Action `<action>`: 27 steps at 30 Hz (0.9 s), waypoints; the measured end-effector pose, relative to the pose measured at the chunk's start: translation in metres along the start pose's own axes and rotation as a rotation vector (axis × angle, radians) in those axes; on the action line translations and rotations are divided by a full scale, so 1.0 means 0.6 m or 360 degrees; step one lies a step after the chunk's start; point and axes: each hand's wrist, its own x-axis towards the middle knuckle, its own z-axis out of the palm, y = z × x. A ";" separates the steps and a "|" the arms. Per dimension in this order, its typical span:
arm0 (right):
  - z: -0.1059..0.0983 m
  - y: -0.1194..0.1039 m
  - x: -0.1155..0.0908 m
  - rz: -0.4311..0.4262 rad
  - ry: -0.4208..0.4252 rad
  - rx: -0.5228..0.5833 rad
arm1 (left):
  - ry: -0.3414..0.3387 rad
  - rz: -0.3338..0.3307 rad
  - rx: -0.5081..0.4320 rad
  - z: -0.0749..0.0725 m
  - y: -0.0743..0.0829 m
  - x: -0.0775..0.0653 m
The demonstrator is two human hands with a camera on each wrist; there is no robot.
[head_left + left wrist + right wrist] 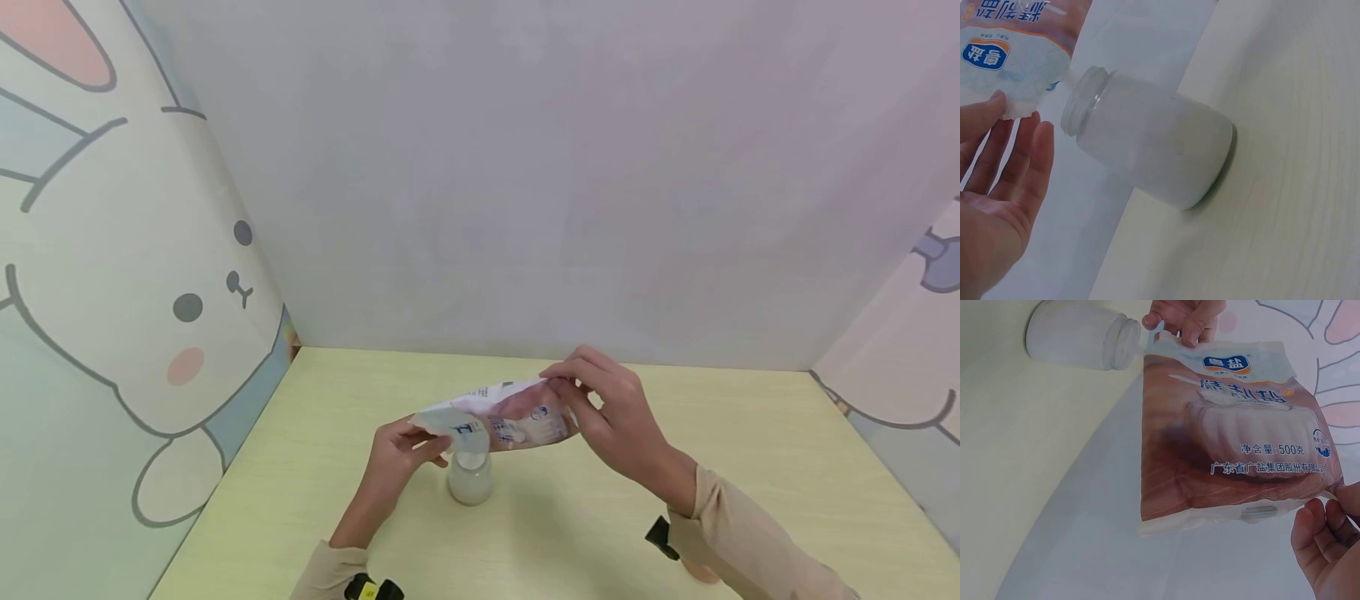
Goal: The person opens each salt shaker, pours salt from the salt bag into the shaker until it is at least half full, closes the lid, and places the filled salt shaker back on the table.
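A salt bag (pixel 525 421), brown and pale blue with Chinese lettering and 500克 printed on it, is held tilted over a glass jar (pixel 471 483). My left hand (pixel 401 454) pinches the bag's torn lower end, thumb on one face. At the higher end, my right hand (pixel 611 412) pinches a bottom corner. In the left wrist view, the jar (pixel 1154 137) stands upright on the table, lidless, looking white almost throughout. A whitish streak (pixel 1139 349) runs between the bag's corner and the jar's mouth in the right wrist view.
The pale yellow table (pixel 360 383) ends against a grey-white wall (pixel 525 183). Panels with a cartoon rabbit (pixel 150 292) stand on the left and right. Under my right sleeve (pixel 750 533) a small orange-pink thing (pixel 703 573) shows, mostly hidden.
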 end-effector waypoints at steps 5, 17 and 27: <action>0.001 0.000 0.001 -0.0006 0.0005 0.0005 | 0.0003 0.0002 0.0004 0.000 0.001 0.000; 0.001 0.001 0.003 -0.0020 0.0008 0.0003 | 0.0005 0.0009 0.0020 -0.001 0.002 0.001; 0.001 0.000 0.004 -0.0028 0.0009 0.0006 | 0.0008 0.0014 0.0014 -0.001 0.003 0.001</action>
